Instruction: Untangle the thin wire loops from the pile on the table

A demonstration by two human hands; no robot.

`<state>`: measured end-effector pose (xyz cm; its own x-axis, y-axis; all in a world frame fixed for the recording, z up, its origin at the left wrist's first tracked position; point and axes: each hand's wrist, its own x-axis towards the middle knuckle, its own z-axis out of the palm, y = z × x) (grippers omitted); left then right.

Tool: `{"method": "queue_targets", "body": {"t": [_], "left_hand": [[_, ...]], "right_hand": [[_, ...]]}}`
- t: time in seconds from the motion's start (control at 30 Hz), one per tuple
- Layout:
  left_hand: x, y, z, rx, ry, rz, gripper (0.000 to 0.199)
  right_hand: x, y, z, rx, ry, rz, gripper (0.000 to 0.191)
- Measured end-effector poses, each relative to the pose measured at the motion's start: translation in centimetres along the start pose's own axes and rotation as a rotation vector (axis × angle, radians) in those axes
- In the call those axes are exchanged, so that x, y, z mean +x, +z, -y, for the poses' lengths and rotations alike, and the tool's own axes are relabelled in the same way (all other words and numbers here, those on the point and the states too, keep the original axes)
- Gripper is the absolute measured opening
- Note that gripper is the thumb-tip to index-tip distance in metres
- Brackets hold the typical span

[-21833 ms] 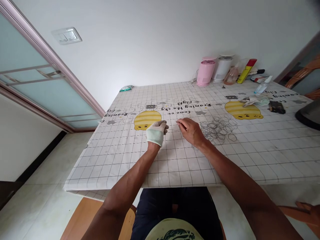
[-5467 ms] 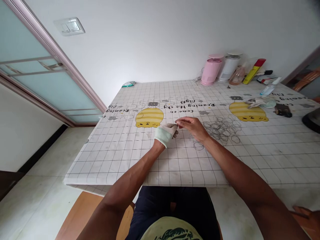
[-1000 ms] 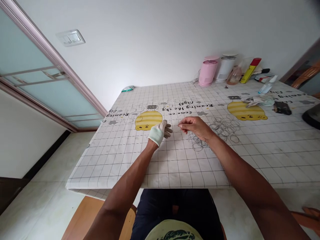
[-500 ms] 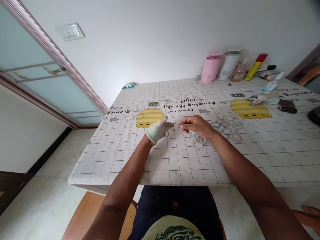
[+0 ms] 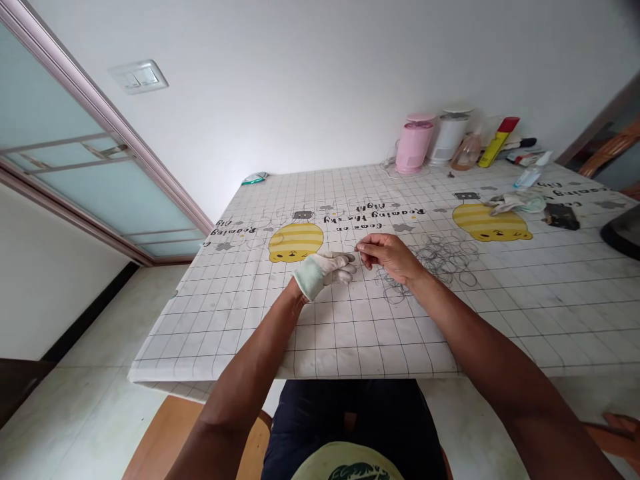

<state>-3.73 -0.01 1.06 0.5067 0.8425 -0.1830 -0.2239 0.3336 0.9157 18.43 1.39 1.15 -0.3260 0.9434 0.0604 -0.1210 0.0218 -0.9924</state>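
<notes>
My left hand (image 5: 327, 273) wears a white glove with a pale green cuff. Its thumb lies down against the fingers, which point right; what they hold, if anything, is too small to see. Close beside it, my bare right hand (image 5: 387, 257) pinches a thin wire between thumb and forefinger. Only a faint trace of this wire shows near the fingertips. Behind and to the right of that hand lies a tangled pile of thin dark wire loops (image 5: 447, 260), partly covered by the wrist. Everything rests on a white checked tablecloth (image 5: 230, 327).
Several loose loops (image 5: 265, 230) lie at the left back. Along the wall stand a pink cylinder-shaped device (image 5: 414, 145), a white one (image 5: 447, 139), an amber bottle (image 5: 467, 152) and a yellow spray can (image 5: 495, 148). A crumpled glove (image 5: 517, 201) and a black object (image 5: 561, 216) lie right.
My left thumb has come down from its raised position onto the fingers, and the left hand has moved slightly right and down. My right hand keeps its pinch. The camera view has shifted a little.
</notes>
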Motion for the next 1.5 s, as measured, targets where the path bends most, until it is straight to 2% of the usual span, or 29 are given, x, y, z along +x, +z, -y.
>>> {"method": "queue_targets", "body": {"t": [0.13,0.27,0.47,0.6,0.73,0.97,1.17,1.37,1.5], "left_hand": [[0.0,-0.4,0.0,-0.024,0.043,-0.022,0.051],[0.1,-0.3,-0.4,0.05,0.005,-0.091,0.05],[-0.5,1.0,-1.9,0.477,0.17,-0.407,0.045],[-0.3,1.3,-1.8,0.753,0.251,-0.506,0.041],[0.3,1.2,-0.6,0.877,0.241,-0.504,0.029],[0.6,0.7,-0.3,0.879,0.21,-0.457,0.018],[0.5,-0.4,0.1,0.892,0.205,-0.384,0.019],[0.1,-1.4,0.1,0.628,0.109,-0.311,0.026],[-0.9,-1.9,0.2,0.679,0.148,-0.211,0.031]], "right_hand": [[-0.2,-0.1,0.2,-0.017,-0.021,0.044,0.031],[-0.5,-0.2,0.6,-0.163,-0.095,0.03,0.026],[-0.9,0.5,0.6,-0.511,-0.073,-0.02,0.025],[-1.0,0.9,0.7,-0.633,-0.076,0.014,0.024],[-1.0,1.1,0.6,-0.657,-0.062,0.06,0.02],[-1.3,1.2,0.3,-0.736,-0.093,0.163,0.02],[-1.5,1.4,0.3,-0.871,-0.183,0.226,0.019],[-1.6,1.1,0.3,-0.852,-0.164,0.244,0.018],[-1.5,1.0,0.2,-0.822,-0.164,0.275,0.017]]}}
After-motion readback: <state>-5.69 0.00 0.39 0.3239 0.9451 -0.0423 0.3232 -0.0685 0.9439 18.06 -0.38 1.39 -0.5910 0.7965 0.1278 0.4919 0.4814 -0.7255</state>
